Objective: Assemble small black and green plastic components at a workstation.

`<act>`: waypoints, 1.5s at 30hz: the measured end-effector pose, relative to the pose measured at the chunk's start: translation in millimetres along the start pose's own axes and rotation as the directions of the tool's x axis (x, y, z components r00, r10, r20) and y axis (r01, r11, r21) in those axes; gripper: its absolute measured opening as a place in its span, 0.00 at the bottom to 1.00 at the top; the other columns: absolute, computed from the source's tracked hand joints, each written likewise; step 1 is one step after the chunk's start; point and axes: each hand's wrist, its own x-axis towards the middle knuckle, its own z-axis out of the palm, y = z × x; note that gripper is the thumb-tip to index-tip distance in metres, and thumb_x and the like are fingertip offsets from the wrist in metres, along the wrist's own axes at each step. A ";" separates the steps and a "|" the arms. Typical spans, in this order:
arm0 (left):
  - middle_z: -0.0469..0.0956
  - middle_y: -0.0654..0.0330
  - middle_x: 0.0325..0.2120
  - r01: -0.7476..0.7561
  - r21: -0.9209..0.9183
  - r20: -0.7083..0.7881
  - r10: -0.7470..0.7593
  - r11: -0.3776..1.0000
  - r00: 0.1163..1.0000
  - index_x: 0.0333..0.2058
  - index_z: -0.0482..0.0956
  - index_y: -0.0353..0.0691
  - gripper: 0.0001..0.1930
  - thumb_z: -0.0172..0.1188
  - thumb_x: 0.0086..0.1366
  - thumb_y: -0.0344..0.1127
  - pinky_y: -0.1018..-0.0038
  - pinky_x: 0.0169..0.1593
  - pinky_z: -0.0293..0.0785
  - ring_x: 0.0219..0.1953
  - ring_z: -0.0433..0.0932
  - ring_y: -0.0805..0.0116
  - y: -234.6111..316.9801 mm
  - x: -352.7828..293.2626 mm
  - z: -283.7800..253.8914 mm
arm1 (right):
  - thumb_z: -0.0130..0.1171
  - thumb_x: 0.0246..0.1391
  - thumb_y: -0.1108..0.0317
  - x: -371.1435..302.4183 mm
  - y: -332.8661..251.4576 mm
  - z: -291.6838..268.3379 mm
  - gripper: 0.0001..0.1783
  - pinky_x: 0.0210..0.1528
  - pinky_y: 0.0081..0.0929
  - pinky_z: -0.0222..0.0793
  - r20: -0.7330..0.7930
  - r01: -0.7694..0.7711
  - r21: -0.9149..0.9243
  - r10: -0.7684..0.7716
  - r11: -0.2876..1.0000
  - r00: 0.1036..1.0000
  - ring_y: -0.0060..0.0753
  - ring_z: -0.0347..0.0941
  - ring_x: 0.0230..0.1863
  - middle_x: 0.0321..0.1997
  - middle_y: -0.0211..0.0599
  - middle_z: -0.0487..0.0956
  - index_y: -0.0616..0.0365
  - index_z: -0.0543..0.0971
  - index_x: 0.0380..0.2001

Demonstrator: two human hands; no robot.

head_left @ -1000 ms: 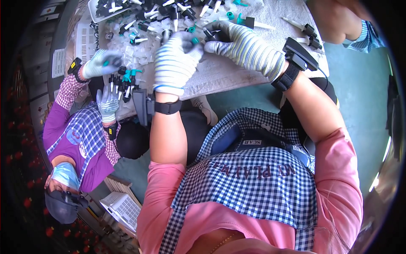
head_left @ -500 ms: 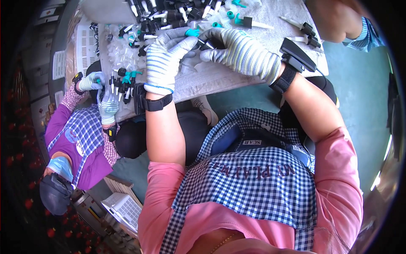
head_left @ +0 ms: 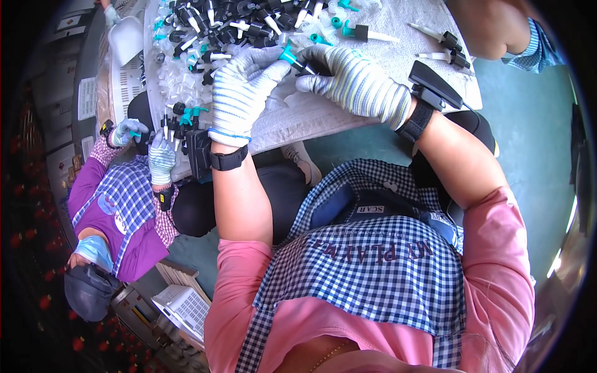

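My left hand (head_left: 244,93), in a striped knit glove, is closed in a pinch beside a small teal pump head (head_left: 288,56). Facing it, my right hand (head_left: 364,84), gloved alike, pinches a black pump part (head_left: 303,66) with its thumb and fingers. The two pieces meet end to end between my hands, just above the table; my fingers hide part of both. Beyond my left hand lies a heap of black pumps with white stems (head_left: 249,22). Translucent caps (head_left: 177,81) are piled to its left.
Two black pumps (head_left: 451,46) lie at the table's (head_left: 429,28) right side, near a co-worker's arm (head_left: 491,28). At the left, a seated co-worker (head_left: 124,217) handles small parts. A white scoop (head_left: 126,40) is at the upper left, by another gloved hand (head_left: 112,15).
The teal pump head is tilted and shows more plainly between my hands. The scoop has moved left, off the heap's edge. The seated co-worker's hands have shifted apart.
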 end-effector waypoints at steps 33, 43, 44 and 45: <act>0.76 0.52 0.30 -0.417 0.760 0.240 0.380 0.499 0.893 0.63 0.68 0.51 0.27 0.54 0.64 0.34 0.57 0.31 0.71 0.29 0.77 0.51 -14.0 8.1 44.0 | 0.63 0.52 0.67 -14.0 12.3 25.6 0.14 0.44 0.42 0.74 0.196 0.161 -0.122 -0.135 0.979 0.971 0.55 0.78 0.42 0.39 0.50 0.81 0.57 0.81 0.42; 0.78 0.54 0.29 -0.474 0.768 0.263 0.462 0.431 0.847 0.60 0.71 0.55 0.21 0.53 0.68 0.38 0.60 0.29 0.72 0.27 0.79 0.54 -35.5 16.8 27.1 | 0.62 0.54 0.63 -4.2 7.7 23.2 0.17 0.46 0.41 0.74 0.237 0.093 -0.127 -0.061 0.988 0.970 0.56 0.77 0.45 0.43 0.52 0.81 0.57 0.78 0.46; 0.80 0.54 0.30 -0.329 0.617 0.134 0.317 0.715 0.939 0.57 0.73 0.51 0.18 0.52 0.69 0.40 0.62 0.30 0.74 0.29 0.80 0.57 -27.9 16.9 23.0 | 0.62 0.54 0.63 -1.2 6.5 23.7 0.17 0.46 0.41 0.74 0.240 0.092 -0.127 -0.060 0.988 0.969 0.56 0.77 0.45 0.43 0.52 0.81 0.57 0.78 0.46; 0.82 0.54 0.32 -0.131 0.393 0.049 0.121 0.910 0.991 0.54 0.76 0.47 0.16 0.51 0.70 0.41 0.65 0.32 0.75 0.30 0.81 0.60 -20.3 15.0 22.5 | 0.62 0.55 0.64 1.0 5.2 23.7 0.19 0.46 0.41 0.73 0.182 0.165 -0.109 -0.144 0.980 0.973 0.56 0.76 0.46 0.44 0.53 0.80 0.58 0.77 0.48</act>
